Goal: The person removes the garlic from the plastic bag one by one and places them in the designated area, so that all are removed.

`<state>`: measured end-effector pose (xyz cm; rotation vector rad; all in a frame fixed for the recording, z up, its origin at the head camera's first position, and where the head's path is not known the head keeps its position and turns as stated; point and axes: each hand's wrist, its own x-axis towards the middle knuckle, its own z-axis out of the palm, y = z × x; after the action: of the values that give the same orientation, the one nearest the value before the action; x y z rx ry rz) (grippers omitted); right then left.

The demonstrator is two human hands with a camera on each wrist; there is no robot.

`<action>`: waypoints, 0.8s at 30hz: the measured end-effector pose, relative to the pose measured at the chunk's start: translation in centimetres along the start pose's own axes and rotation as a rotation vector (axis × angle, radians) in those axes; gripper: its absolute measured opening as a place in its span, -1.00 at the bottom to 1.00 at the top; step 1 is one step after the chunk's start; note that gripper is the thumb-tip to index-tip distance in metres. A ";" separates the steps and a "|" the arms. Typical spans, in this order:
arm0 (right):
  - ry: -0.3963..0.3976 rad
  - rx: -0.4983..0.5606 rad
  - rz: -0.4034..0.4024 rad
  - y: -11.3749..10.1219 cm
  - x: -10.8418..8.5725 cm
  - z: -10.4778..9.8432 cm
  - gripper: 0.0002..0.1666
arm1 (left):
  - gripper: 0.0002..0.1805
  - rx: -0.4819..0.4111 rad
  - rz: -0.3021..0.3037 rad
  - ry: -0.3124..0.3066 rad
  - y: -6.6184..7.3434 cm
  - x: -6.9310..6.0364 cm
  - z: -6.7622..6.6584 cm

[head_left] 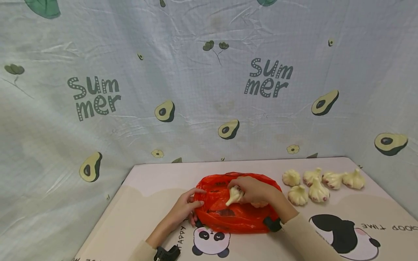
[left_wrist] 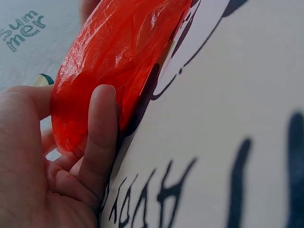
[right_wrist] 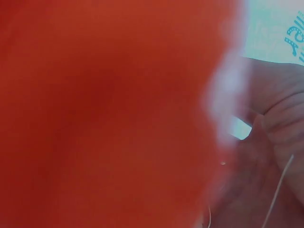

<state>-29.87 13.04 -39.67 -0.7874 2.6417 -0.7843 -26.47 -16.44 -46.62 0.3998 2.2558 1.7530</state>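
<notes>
A red plastic bag (head_left: 228, 221) lies spread open on the table, its rim folded round. My left hand (head_left: 183, 208) grips the bag's left edge; in the left wrist view the fingers of that hand (left_wrist: 61, 166) curl about the red film. Over the bag's opening my right hand (head_left: 256, 190) holds a garlic bulb (head_left: 236, 195), stem pointing down and left. Beneath that hand another pale bulb (head_left: 259, 204) partly shows inside the bag. Red film close to the lens covers most of the right wrist view, hiding the fingertips of the right hand (right_wrist: 266, 152).
To the right of the bag, several garlic bulbs (head_left: 298, 195) sit in a loose group on the table (head_left: 156, 181). The tabletop carries printed pandas and lettering. A pale printed curtain (head_left: 196, 87) hangs behind and at both sides.
</notes>
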 end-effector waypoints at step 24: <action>-0.040 0.006 -0.021 0.7 0.3 -0.1 -0.41 | -0.52 0.001 0.003 0.007 0.0 -0.1 0.0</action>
<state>-30.44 13.46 -40.01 -0.8220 2.5983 -0.7732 -26.42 -16.48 -46.63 0.3978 2.2626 1.7577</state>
